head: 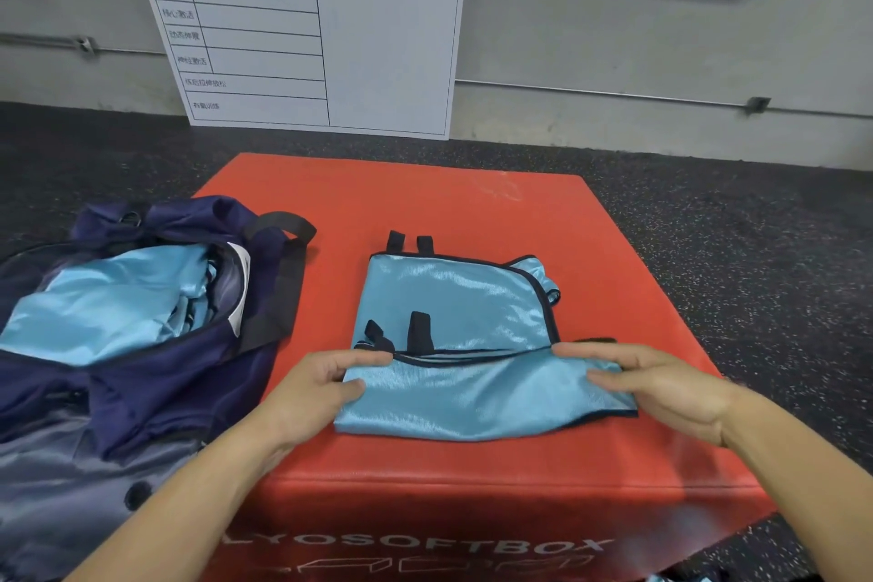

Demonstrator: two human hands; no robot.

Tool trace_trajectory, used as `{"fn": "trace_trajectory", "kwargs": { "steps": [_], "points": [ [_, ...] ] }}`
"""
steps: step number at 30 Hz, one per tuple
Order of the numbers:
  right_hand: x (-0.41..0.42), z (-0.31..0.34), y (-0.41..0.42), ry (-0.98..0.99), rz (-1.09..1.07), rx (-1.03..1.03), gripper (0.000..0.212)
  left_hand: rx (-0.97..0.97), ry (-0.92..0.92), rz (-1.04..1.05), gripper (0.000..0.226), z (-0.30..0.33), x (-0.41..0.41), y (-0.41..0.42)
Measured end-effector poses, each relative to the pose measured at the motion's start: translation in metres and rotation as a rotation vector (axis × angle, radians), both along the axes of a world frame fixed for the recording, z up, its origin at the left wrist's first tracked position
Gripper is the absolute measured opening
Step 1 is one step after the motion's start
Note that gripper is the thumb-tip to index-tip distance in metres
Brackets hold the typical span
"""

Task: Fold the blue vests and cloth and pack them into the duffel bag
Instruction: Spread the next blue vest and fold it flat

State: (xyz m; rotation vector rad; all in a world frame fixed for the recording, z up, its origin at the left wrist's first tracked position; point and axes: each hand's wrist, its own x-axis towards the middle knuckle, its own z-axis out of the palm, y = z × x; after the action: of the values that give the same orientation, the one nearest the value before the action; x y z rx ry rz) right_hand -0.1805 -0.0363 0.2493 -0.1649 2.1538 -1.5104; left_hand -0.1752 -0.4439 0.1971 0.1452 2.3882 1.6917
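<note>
On top of the red padded soft box [472, 213], a shiny light-blue satin vest w/ black edging [453, 298] lies part-folded, near edge doubled over toward the person. Left hand [307, 397] pinches the fold's left end, thumb on top of the fabric, fingers curled along the edge; right hand [661, 388] grips the right end the same way, so the vest sits between both hands & touching each.

Risks, as I judge them: fabric looks slick, so the fold could slide open if either pinch slackens. Loose black straps [418, 331] lie right at the fold line & may bunch inside, leaving a lumpy bundle. The vest's right corner sits nearer the box edge, so a skewed pull could drag it off.

Navy-blue nylon duffel bag [141, 397] lies open just left of the box, light-blue cloth [104, 302] already inside; its floppy mouth may sag shut during packing.
</note>
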Motion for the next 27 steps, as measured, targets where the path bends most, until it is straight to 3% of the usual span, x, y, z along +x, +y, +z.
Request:
{"fn": "trace_trajectory", "kwargs": {
  "steps": [3,8,13,27],
  "points": [
    [-0.002,-0.005,-0.006,0.032,-0.051,-0.024,0.038,0.047,0.004,-0.002,0.046,0.007,0.001,0.002],
    [-0.004,-0.019,-0.015,0.051,0.001,0.172,0.027,0.035,-0.010,-0.040,0.048,-0.001,0.001,-0.002],
    [-0.008,-0.028,-0.018,0.157,-0.164,0.080,0.043,0.013,0.008,-0.020,0.053,-0.002,-0.001,-0.001],
    [0.017,-0.029,-0.025,0.017,-0.021,0.134,0.062,-0.054,-0.020,0.003,0.053,-0.002,0.038,-0.009]
  ]
}}
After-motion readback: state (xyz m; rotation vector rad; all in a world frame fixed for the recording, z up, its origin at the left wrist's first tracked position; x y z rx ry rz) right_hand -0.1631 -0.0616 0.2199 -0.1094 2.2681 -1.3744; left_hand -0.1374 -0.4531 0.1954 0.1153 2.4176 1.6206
